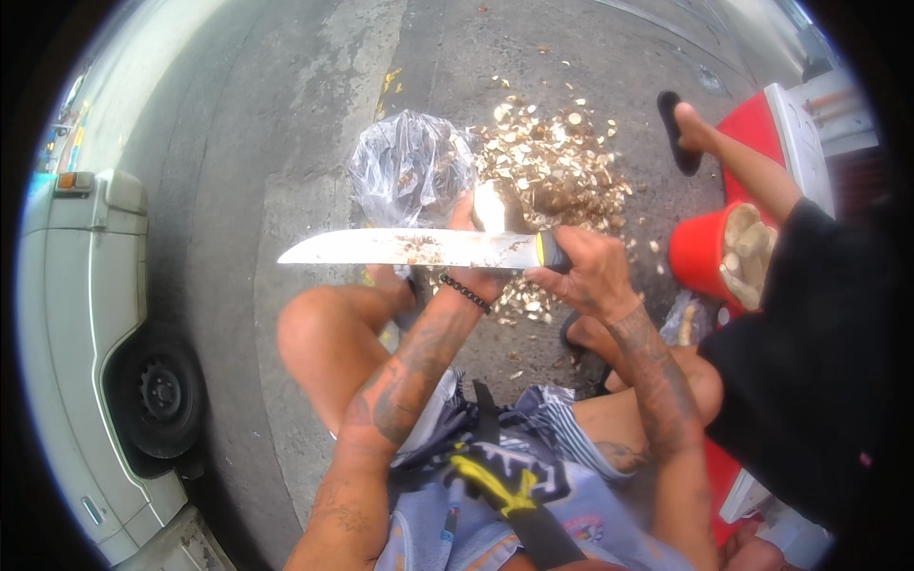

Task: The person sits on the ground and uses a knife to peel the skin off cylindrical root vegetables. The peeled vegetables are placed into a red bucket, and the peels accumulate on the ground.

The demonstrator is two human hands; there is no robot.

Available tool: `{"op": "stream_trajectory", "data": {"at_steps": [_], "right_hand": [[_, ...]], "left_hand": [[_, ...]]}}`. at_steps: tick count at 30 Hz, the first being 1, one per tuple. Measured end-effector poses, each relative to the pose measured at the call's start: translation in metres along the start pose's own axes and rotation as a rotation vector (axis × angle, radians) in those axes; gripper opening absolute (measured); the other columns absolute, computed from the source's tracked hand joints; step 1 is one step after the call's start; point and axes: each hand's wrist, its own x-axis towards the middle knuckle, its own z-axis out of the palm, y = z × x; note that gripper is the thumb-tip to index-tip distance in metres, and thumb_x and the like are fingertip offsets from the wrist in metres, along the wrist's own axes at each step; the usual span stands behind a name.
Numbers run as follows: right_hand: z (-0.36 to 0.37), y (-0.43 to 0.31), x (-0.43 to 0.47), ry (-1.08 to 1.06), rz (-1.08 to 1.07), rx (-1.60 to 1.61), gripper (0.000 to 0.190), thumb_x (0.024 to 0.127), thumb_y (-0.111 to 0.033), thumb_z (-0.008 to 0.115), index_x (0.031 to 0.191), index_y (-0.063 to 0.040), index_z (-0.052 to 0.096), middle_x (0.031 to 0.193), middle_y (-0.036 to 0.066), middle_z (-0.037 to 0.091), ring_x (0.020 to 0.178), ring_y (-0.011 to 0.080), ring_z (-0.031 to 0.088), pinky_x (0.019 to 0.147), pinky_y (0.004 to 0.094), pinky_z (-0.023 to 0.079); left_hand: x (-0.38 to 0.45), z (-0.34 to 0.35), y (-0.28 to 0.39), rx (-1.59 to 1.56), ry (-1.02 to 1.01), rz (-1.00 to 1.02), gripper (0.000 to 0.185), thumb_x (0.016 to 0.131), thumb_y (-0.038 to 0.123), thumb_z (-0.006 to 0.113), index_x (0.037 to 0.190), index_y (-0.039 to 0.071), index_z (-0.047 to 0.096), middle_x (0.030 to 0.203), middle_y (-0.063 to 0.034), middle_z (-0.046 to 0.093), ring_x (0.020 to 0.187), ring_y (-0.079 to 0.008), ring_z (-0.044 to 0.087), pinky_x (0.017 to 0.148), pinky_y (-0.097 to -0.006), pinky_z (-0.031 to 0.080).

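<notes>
My right hand [589, 271] is closed round the black and yellow handle of a large knife [400, 248]. Its broad blade points left, smeared with brown bits, and passes over my left hand [464, 214]. That hand is partly hidden behind the blade and holds a partly peeled root [494, 207], white on the cut side and brown on the other. Beyond the hands lies a heap of pale and brown peelings [557, 164] on the pavement. A clear plastic bag [410, 164] with dark contents, too blurred to name, stands left of the heap.
A red bucket [696, 246] of peeled roots stands at the right, beside a person in black clothing [800, 357] with a bare leg stretched out. Red coolers with white lids [757, 135] are near that person. A light-coloured vehicle [78, 285] is parked at the left.
</notes>
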Motion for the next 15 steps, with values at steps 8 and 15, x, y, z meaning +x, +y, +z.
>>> {"op": "stream_trajectory", "data": {"at_steps": [8, 15], "right_hand": [[0.001, 0.002, 0.003, -0.02, 0.004, 0.005, 0.064, 0.084, -0.072, 0.061, 0.074, -0.009, 0.053, 0.064, 0.006, 0.057, 0.054, 0.0205, 0.059, 0.05, 0.0358, 0.048], [0.009, 0.023, -0.007, -0.015, 0.086, 0.008, 0.066, 0.085, -0.073, 0.057, 0.073, -0.008, 0.054, 0.065, 0.006, 0.059, 0.056, 0.0203, 0.059, 0.052, 0.0381, 0.048]], "left_hand": [[0.004, -0.005, 0.001, 0.129, -0.033, 0.07, 0.025, 0.103, 0.028, 0.042, 0.106, 0.009, 0.059, 0.094, -0.0032, 0.063, 0.083, -0.013, 0.063, 0.071, -0.0285, 0.055], [0.002, 0.004, 0.001, 0.142, 0.072, 0.046, 0.028, 0.104, 0.031, 0.039, 0.109, 0.009, 0.056, 0.093, -0.0034, 0.063, 0.081, -0.0145, 0.062, 0.069, -0.0323, 0.054]]}}
